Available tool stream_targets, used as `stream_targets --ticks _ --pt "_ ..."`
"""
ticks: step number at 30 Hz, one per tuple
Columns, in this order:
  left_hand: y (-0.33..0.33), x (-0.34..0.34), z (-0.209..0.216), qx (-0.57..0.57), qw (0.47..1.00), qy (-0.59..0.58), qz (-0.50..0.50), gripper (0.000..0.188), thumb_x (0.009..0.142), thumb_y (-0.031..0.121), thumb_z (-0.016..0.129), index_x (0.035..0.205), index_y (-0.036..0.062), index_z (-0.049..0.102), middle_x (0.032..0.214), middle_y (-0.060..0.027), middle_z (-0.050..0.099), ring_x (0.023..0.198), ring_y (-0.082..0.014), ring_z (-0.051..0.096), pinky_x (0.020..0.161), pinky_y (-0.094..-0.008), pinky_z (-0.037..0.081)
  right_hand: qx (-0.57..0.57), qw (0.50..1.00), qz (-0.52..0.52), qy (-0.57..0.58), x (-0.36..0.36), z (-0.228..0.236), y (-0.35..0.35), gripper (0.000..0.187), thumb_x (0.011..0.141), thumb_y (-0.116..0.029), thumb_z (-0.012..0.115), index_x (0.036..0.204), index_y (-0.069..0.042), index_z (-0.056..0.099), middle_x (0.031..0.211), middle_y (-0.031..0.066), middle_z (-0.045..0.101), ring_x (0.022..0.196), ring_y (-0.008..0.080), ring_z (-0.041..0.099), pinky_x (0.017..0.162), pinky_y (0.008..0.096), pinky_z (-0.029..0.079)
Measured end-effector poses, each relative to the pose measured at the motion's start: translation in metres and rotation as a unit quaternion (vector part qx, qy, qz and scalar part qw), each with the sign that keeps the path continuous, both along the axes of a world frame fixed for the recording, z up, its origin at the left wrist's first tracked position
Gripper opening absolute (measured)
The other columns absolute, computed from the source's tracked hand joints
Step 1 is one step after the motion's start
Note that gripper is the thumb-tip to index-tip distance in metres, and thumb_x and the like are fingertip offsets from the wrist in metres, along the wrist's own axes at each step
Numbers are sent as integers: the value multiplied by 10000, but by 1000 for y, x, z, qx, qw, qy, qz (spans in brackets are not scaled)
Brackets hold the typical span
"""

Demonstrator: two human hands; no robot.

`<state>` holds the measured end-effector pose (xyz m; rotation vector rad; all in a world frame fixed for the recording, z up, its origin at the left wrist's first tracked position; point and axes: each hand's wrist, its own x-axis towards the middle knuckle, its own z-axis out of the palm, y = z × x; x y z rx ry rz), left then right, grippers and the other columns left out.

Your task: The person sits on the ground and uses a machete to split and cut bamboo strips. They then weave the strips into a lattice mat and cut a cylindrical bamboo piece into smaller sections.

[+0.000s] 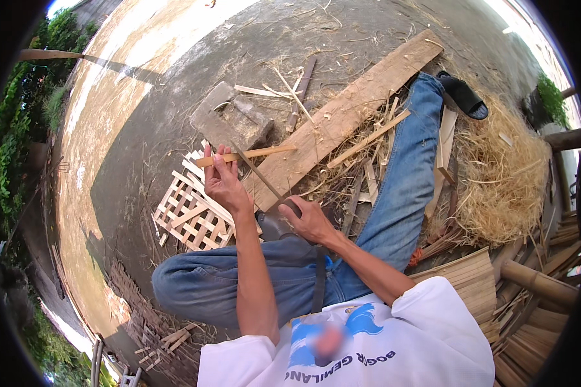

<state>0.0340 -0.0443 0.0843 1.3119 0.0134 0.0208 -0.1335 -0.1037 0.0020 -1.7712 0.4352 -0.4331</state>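
Left hand (223, 180) pinches wooden strip (268, 151) — right hand (311, 224) grips knife (261, 175)

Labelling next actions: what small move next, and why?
Probably ease the knife along the bamboo strip, away from the left hand: that hand pinches the strip toward its left end, and the right hand grips the knife, which crosses the strip close by.

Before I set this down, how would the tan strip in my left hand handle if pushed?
The tan strip seems fairly stiff: it runs straight from the left hand without visible sag. It's probably light, being so slim. Its flat look suggests it would slide rather than roll.
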Motion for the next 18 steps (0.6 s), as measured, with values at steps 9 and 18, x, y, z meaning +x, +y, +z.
stream_targets --ticks 9,18 --pt "2 1 -3 -2 1000 -5 4 396 1048 173 560 1425 58 518 1166 -126 690 1097 -222 681 901 -347 593 34 997 28 71 -7 -16 -8 470 1015 -414 566 919 45 590 708 231 620 692 410 640 645 453 486" --pt "7 -2 -3 6 1000 0 3 401 1056 185 548 1433 55 512 1149 -106 695 1117 -227 674 970 -385 558 87 983 -36 161 -14 -41 -17 524 1001 -478 558 912 36 601 696 232 621 671 395 648 632 455 483"
